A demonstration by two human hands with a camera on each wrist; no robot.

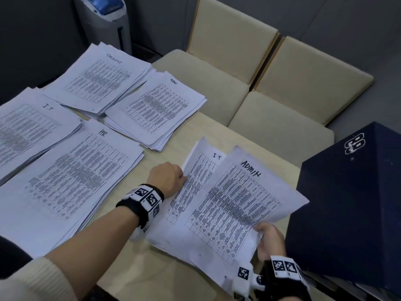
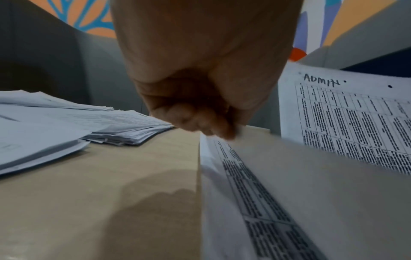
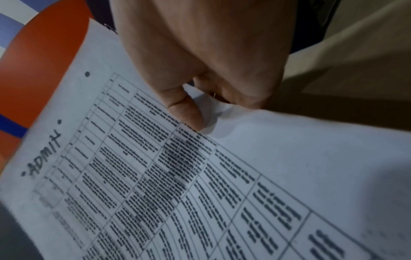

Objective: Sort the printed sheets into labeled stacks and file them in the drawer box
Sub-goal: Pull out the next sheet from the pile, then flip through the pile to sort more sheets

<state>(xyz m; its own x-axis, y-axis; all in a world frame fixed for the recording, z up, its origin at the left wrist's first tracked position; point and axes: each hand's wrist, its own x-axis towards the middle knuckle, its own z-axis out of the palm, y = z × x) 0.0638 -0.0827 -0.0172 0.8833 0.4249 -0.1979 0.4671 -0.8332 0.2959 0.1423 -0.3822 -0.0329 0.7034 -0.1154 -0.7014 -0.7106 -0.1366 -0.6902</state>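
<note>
My right hand (image 1: 270, 240) pinches the lifted ADMIN sheet (image 1: 236, 205) at its near corner, thumb (image 3: 186, 109) on top. My left hand (image 1: 168, 177), fingers curled, grips the I.T sheet (image 1: 195, 170) beneath, above the table (image 1: 184, 135), beside the drawer box (image 1: 351, 205).

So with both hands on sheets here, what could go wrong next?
1. The right hand pinches the ADMIN sheet only at its near corner; the paper already buckles there and could crease or slip.
2. The left hand grips the I.T sheet while the ADMIN sheet overlaps it, so they may drag together into the wrong stack.
3. The Admin stack overhangs the table edge; a careless drop could tip sheets off.
</note>
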